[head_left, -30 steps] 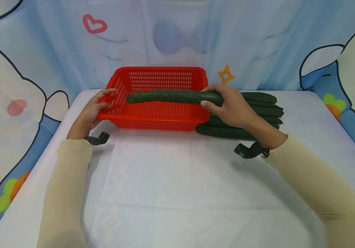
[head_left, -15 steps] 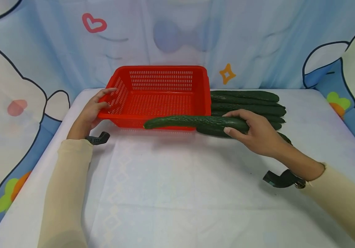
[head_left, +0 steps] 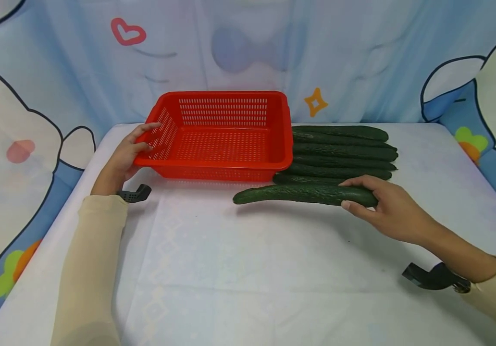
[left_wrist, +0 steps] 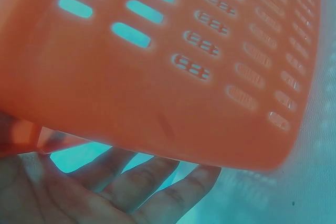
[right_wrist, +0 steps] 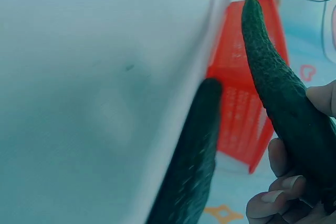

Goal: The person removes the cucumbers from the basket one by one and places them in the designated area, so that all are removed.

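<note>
In the head view, my right hand (head_left: 388,206) grips the right end of a long dark green cucumber (head_left: 291,193), thumb on the near side. This cucumber lies crosswise in front of a row of several other cucumbers (head_left: 343,151) on the table. Its narrow tip points left. In the right wrist view, the held cucumber (right_wrist: 278,77) fills the right side, with thumb and fingers around it. My left hand (head_left: 122,156) holds the left rim of a red plastic basket (head_left: 213,172), whose inside shows no cucumbers. The left wrist view shows fingers (left_wrist: 173,198) by the basket's rim.
A white cloth covers the table (head_left: 230,259). Behind it hangs a light blue curtain (head_left: 339,43) with cartoon prints. The row of cucumbers lies right beside the basket's right wall, partly hidden by it.
My right hand has carried the cucumber from above the basket to the right and nearer, down in front of the row. My left hand has stayed at the basket's rim.
</note>
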Demonstrator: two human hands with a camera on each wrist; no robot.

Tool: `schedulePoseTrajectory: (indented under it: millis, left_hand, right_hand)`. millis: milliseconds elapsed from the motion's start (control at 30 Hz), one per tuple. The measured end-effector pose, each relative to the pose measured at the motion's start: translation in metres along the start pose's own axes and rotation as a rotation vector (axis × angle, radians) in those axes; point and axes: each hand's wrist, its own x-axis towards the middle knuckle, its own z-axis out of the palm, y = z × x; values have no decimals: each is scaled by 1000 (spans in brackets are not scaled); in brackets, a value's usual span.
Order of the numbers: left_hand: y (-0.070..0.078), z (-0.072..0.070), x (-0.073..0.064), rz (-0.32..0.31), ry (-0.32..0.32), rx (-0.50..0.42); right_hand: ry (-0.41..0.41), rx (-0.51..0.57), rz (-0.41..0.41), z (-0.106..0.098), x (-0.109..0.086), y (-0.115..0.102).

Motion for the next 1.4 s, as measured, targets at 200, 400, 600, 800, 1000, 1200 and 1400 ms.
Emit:
schedulePoseTrajectory:
  millis: [200, 400, 600, 800, 1000, 1200, 1400]
  left_hand:
    - [-1, 0, -1, 7, 1, -13]
    - [0, -1, 0, 1, 5, -19]
    - [1, -3, 0, 13, -27, -56]
    - [0, -1, -1, 38, -31, -68]
    - [0, -1, -1, 30, -18, -70]
    - [1, -1, -1, 14, -18, -49]
    - [1, -1, -1, 9, -13, -46]
  right_hand:
    - [-8, -42, 36, 0, -8, 22]
    - [-16, -62, 100, -3, -11, 46]
    - [-148, -67, 136, -5, -4, 65]
    - [-225, -120, 165, -5, -1, 75]
    - [-231, -211, 154, -7, 1, 76]
    - [-225, -268, 119, -6, -2, 75]
    - [-142, -316, 76, -4, -8, 71]
